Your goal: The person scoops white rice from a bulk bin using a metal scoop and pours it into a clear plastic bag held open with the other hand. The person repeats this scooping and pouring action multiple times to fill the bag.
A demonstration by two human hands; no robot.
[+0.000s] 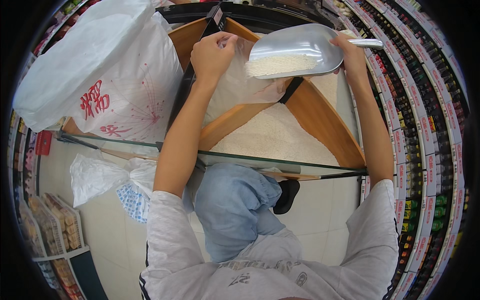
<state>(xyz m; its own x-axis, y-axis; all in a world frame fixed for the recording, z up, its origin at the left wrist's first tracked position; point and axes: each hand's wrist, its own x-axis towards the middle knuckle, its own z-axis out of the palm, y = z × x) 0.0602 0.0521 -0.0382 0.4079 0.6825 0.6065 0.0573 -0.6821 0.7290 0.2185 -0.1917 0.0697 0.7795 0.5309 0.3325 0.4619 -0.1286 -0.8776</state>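
My right hand (347,52) grips a shiny metal scoop (292,41) near the root of its handle. White rice (281,65) lies in the scoop, heaped toward its front lip. That lip is tilted over a clear plastic bag (240,84), whose upper edge my left hand (213,56) pinches. The bag hangs above a wooden bin divider, and its lower part looks slack. Below the hands, a wooden-sided bin (320,112) holds a broad mound of white rice (275,131). How much rice is inside the bag cannot be told.
A large white sack (131,86) with red print stands at the left. A glass panel (262,159) edges the bins at my side. Another tied white bag (108,180) is below left. Shelves of bottles (420,135) curve along the right; packaged goods (56,221) stand lower left.
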